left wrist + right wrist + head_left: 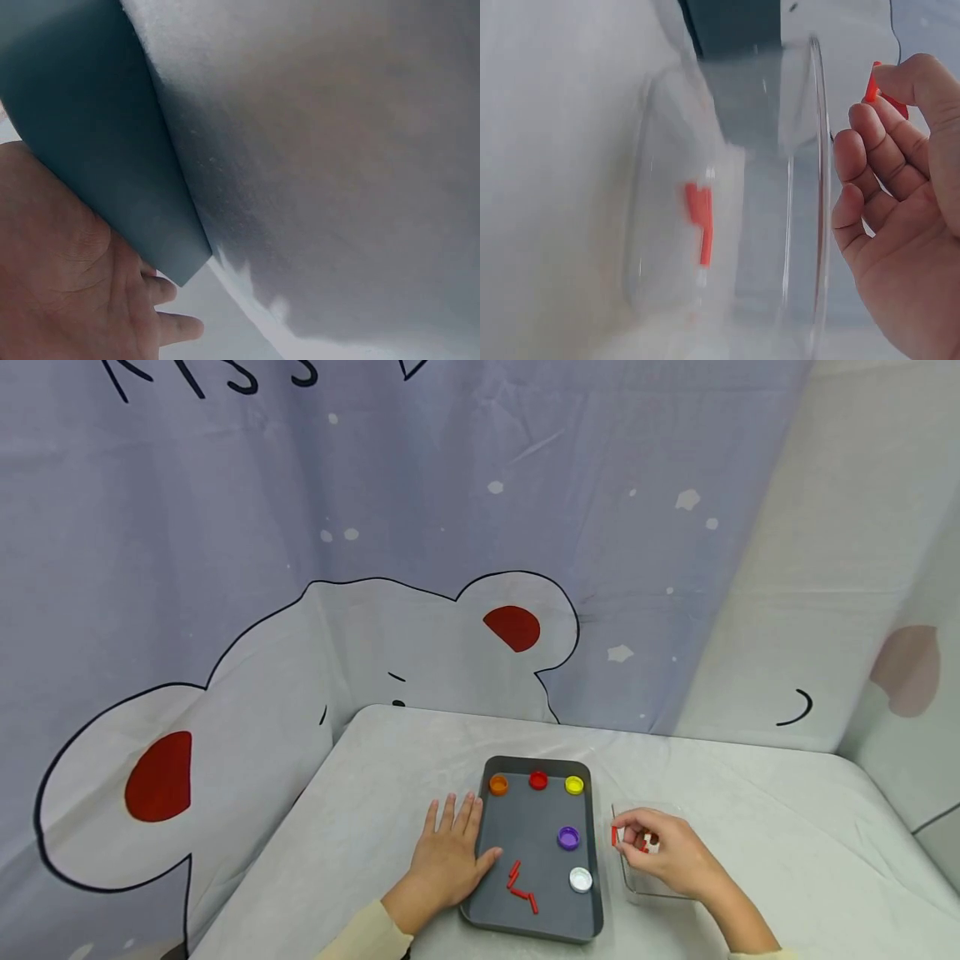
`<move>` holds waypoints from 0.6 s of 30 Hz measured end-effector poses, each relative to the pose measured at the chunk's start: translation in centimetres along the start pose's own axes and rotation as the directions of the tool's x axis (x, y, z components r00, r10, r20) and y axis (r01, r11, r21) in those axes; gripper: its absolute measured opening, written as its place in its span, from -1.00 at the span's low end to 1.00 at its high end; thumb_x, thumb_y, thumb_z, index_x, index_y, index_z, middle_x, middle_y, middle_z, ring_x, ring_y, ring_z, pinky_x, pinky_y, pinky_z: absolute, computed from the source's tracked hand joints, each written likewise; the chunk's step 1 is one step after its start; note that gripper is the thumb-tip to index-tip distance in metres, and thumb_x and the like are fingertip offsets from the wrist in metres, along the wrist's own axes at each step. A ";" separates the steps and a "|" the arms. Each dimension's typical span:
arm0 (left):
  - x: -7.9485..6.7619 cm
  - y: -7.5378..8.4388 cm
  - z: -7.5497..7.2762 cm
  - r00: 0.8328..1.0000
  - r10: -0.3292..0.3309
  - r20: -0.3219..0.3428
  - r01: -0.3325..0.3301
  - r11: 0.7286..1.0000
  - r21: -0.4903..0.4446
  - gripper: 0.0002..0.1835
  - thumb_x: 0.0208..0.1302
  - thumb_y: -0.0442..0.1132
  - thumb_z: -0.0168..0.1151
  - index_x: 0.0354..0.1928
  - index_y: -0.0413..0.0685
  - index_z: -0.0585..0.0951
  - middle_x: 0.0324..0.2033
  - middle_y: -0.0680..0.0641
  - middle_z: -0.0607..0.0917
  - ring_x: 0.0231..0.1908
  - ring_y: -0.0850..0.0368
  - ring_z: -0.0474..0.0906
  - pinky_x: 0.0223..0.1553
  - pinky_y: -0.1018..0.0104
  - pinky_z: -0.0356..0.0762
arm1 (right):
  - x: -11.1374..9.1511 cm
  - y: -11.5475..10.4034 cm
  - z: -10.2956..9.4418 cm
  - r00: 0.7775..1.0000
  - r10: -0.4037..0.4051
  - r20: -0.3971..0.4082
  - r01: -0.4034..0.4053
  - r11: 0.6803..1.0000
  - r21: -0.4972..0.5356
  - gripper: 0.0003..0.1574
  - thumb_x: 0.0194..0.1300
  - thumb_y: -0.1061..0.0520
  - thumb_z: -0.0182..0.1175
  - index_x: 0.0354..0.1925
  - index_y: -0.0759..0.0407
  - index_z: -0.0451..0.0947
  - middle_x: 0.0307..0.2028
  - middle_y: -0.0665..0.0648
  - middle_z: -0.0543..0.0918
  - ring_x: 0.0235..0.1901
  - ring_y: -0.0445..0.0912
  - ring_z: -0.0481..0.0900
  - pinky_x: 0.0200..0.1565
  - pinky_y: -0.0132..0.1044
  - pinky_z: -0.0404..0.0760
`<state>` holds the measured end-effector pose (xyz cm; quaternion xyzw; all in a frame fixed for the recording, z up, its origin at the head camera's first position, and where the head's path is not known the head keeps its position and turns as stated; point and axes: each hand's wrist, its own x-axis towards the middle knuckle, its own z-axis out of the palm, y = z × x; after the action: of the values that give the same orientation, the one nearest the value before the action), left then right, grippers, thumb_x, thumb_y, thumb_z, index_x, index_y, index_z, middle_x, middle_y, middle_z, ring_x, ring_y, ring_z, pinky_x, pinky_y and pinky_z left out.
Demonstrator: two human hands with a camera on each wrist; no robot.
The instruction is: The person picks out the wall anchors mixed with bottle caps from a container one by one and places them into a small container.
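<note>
My right hand [670,852] pinches a small red stick [872,84] between thumb and forefinger, over the left side of a clear plastic box [821,187]. More red sticks [706,244] lie inside that box. To its left is a dark grey tray [525,818] with several red sticks [519,893] loose near its front. My left hand [446,864] rests against the tray's left rim, fingers straight and thumb over the edge. In the left wrist view, the palm is beside the tray's outer wall [97,127].
Small round cups stand in the tray: orange [498,786], red [538,780] and yellow [573,785] along the back, purple [568,837] and white [581,880] down the right. A white cloth [420,752] covers the table. A printed curtain [420,485] hangs behind.
</note>
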<state>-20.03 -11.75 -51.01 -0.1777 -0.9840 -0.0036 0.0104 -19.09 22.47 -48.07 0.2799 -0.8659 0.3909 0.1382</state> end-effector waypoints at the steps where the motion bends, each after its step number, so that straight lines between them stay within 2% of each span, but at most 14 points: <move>1: 0.0 0.0 0.0 1.000 0.001 -0.001 -0.001 1.000 -0.001 -0.12 0.51 0.35 -0.21 0.59 -0.15 0.12 0.57 -0.15 0.14 0.55 -0.24 -0.01 0.50 -0.24 -0.16 | -0.2 0.1 -0.4 1.000 0.003 -0.012 -0.003 1.000 -0.008 -0.64 0.08 0.38 0.43 -0.18 0.04 0.68 -0.45 -0.28 0.58 -0.44 -0.35 0.51 -0.40 -0.33 0.50; 8: 0.0 0.0 -0.1 1.000 0.002 -0.014 -0.002 1.000 -0.008 -0.13 0.51 0.34 -0.20 0.58 -0.15 0.14 0.56 -0.15 0.16 0.55 -0.25 -0.01 0.50 -0.25 -0.15 | -1.3 0.8 -2.1 0.999 0.032 -0.044 -0.033 0.999 -0.037 -0.65 0.08 0.39 0.42 -0.18 0.07 0.69 -0.45 -0.29 0.59 -0.42 -0.34 0.52 -0.38 -0.34 0.45; 18: -0.2 0.0 -0.2 1.000 0.004 -0.023 -0.004 1.000 -0.011 -0.14 0.52 0.34 -0.19 0.58 -0.15 0.14 0.56 -0.16 0.16 0.55 -0.26 -0.02 0.50 -0.25 -0.16 | -2.3 2.3 -2.9 0.997 0.042 -0.058 -0.044 0.998 -0.036 -0.69 0.09 0.39 0.42 -0.18 0.14 0.69 -0.46 -0.27 0.59 -0.44 -0.34 0.51 -0.39 -0.39 0.43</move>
<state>-19.87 -11.77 -50.80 -0.1795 -0.9835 -0.0108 0.0206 -18.53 26.77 -48.53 0.2473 -0.8746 0.3853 0.1596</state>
